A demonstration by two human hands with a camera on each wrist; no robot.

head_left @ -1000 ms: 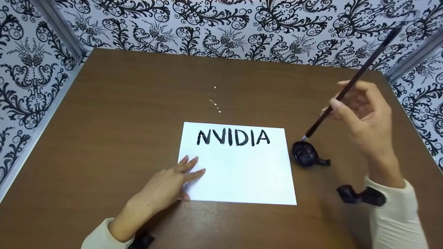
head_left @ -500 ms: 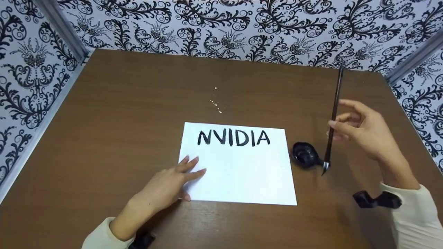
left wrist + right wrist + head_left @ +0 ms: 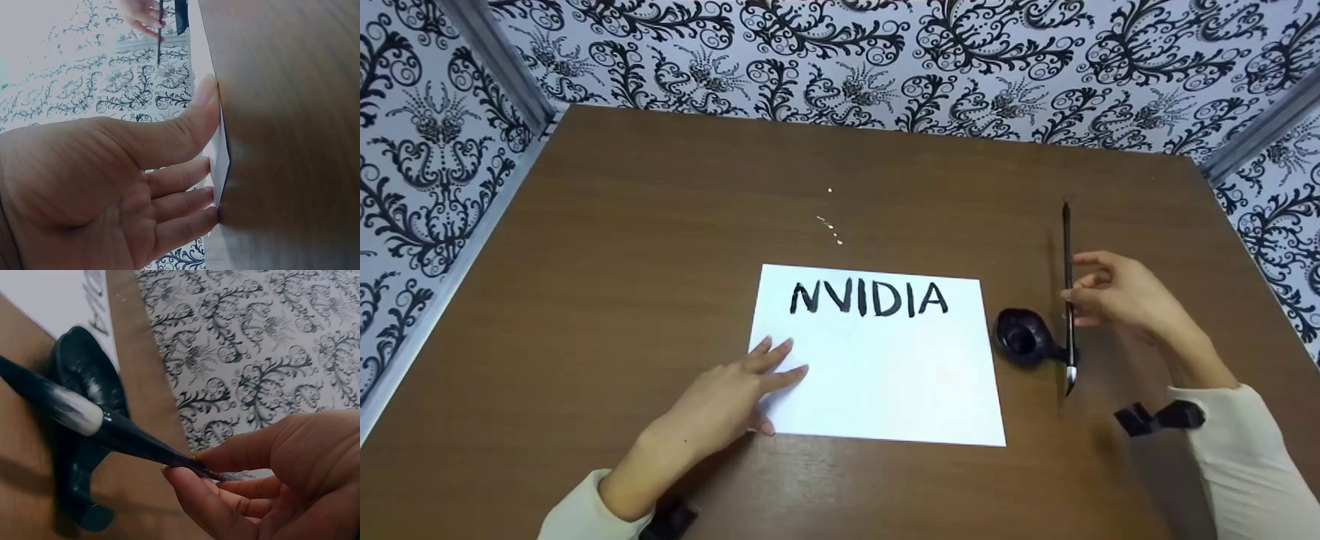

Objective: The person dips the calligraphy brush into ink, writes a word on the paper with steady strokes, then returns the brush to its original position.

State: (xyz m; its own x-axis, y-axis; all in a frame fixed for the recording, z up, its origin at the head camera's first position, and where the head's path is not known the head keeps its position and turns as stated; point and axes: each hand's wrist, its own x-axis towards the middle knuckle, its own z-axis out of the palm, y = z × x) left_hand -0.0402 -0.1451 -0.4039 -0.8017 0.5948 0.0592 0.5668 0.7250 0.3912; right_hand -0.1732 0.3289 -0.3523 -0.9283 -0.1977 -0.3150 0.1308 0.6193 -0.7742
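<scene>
In the head view a white sheet of paper [image 3: 885, 375] with "NVIDIA" lettered in black lies on the brown table [image 3: 660, 225]. My left hand [image 3: 720, 405] rests on its left edge with fingers spread; the left wrist view shows the thumb [image 3: 205, 93] at the paper's edge. My right hand [image 3: 1125, 296] pinches a dark-handled paintbrush [image 3: 1069, 300] between thumb and fingers. The brush points toward me, its black tip lowest, and crosses over the handle of a small black ink dish [image 3: 1024, 337]. The right wrist view shows the brush's pale ferrule close over that dish [image 3: 93, 382].
Several small pale specks [image 3: 830, 225] mark the table beyond the paper. Patterned black-and-white panels [image 3: 840, 67] stand along the back and both sides. Each wrist wears a black strap-like mount, the right one [image 3: 1159, 418] near the sleeve cuff.
My right hand has swung the brush from slanting over the dish's rim to nearly straight along its right side, and lowered it toward the table. The left hand and paper have stayed put.
</scene>
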